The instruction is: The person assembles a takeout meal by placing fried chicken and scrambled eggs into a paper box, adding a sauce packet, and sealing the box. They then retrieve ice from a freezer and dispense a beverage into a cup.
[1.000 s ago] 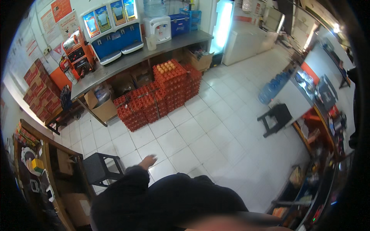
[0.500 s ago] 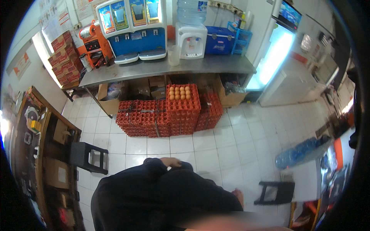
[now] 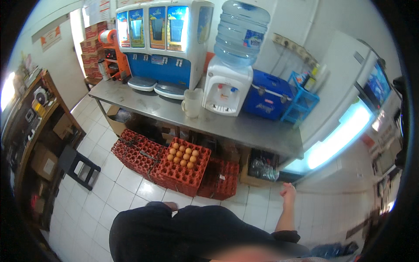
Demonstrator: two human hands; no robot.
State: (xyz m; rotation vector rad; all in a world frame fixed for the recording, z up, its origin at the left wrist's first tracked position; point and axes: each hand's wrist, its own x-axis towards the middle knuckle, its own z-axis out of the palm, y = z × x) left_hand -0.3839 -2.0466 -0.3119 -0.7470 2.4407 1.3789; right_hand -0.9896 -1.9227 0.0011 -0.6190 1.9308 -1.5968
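Clothing point(image 3: 144, 220) seems to half-hide the left hand point(image 3: 172, 205).

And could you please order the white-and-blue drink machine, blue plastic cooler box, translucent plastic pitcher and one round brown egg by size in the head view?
Drink machine
Cooler box
Pitcher
Brown egg

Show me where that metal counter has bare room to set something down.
Bare: the front strip of the metal counter, bordered by the water dispenser and blue cooler; another patch left of the jug, bordered by the drink machine. Crowded: the back, where these appliances and the blue rack stand.
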